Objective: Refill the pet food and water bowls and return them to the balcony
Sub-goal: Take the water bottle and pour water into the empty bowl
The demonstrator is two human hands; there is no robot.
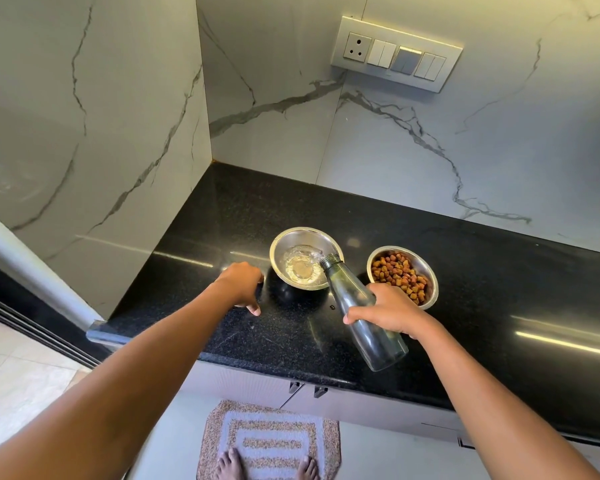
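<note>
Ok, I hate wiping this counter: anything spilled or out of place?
Nothing stands out. The bottle, tilted in the right hand, pours into the water bowl, and the kibble sits inside the food bowl. One tiny mark on the counter under the bottle is unclear.

left hand (241,284) fingers tucked from view, feet (227,465) cropped at bottom

A home kitchen: a glossy black speckled stone tabletop (222,216) under the right hand (392,311), white grey-veined wall tiles (378,140) and a silver switch-and-socket panel (395,53) beyond it.
</note>
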